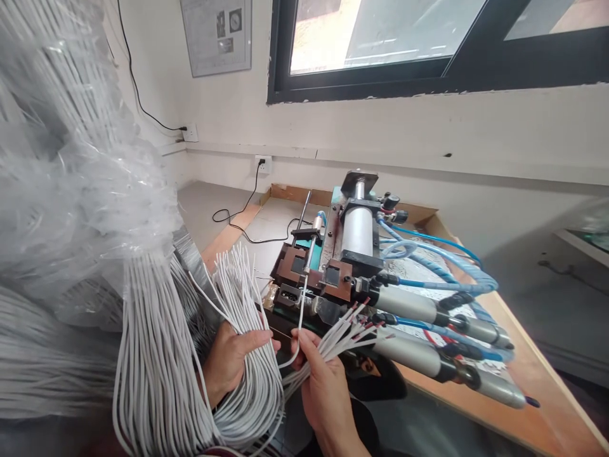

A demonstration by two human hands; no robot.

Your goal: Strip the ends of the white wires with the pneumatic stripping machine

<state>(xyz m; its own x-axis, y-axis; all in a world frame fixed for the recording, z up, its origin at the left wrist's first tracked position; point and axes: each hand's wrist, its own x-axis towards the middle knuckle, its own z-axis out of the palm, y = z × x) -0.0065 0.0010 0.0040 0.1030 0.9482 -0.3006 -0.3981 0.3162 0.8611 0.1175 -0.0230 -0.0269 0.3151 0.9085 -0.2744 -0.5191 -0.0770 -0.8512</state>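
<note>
Head view: left hand [231, 362] grips the looped white cables [247, 393]; right hand [323, 387] pinches stripped ends [349, 330] near the stripping machine [328, 266]. Loose cables may tangle there.

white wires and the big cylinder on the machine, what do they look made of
White wires: probably plastic-coated, smooth and matte, bending in soft loops; bare ends show at the right hand. Cylinder: likely polished metal, silvery with a bright sheen.

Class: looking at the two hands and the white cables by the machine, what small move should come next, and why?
Probably the right hand pushes the single white cable further into the machine's metal clamp slot: its tip already points there, while the left hand holds the looped white cable bundle.
</note>
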